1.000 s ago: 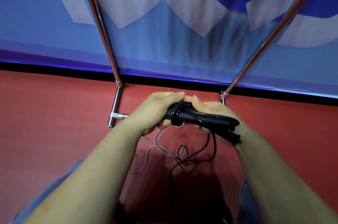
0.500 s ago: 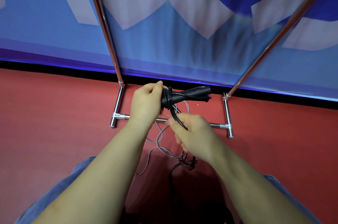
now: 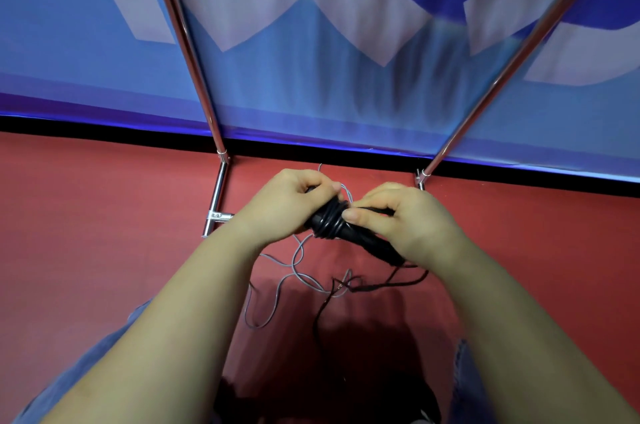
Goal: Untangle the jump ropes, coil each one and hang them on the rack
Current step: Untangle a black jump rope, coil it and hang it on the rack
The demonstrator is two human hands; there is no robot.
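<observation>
Red floor | blue banner | chrome rack

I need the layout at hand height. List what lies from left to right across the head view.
rack's left foot bar → left hand → black rope handles wound with cord → right hand

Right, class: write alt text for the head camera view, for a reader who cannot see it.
Two hands, left hand and right hand, grip black jump-rope handles wound with black cord. Loose grey rope and black cord trail on the red floor, before a chrome rack.
</observation>
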